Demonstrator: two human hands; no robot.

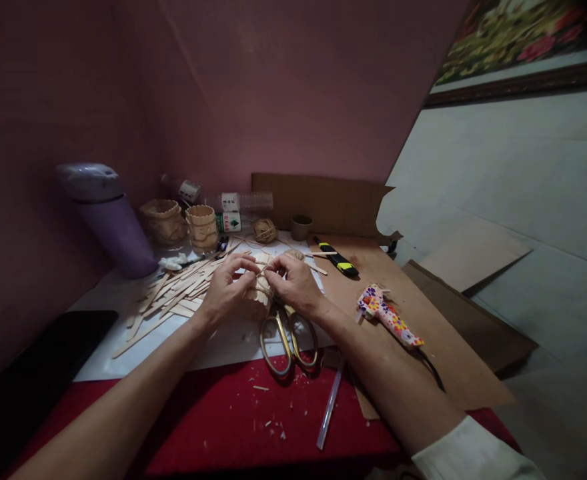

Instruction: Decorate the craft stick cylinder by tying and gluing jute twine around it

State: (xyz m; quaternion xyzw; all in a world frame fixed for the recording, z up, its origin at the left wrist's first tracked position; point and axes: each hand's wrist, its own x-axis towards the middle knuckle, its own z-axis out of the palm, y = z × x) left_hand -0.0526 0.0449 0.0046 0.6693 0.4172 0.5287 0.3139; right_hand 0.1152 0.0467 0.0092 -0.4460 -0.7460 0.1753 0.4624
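Observation:
Between my hands, over white paper, is a small cup covered in wooden craft sticks, with twine wrapped round it. My left hand is closed, its thumb and fingers pinching the twine on the cup's upper side. From the other side my right hand pinches the twine too, its fingertips close to the left ones. The strand ends are too small to make out. Scissors with gold handles lie just below the cup, their blades hidden.
Loose craft sticks are heaped at left, beside a purple bottle. Behind stand two stick-covered cups, a twine ball and plastic bottles. At right, a utility knife and flowered glue gun lie on cardboard.

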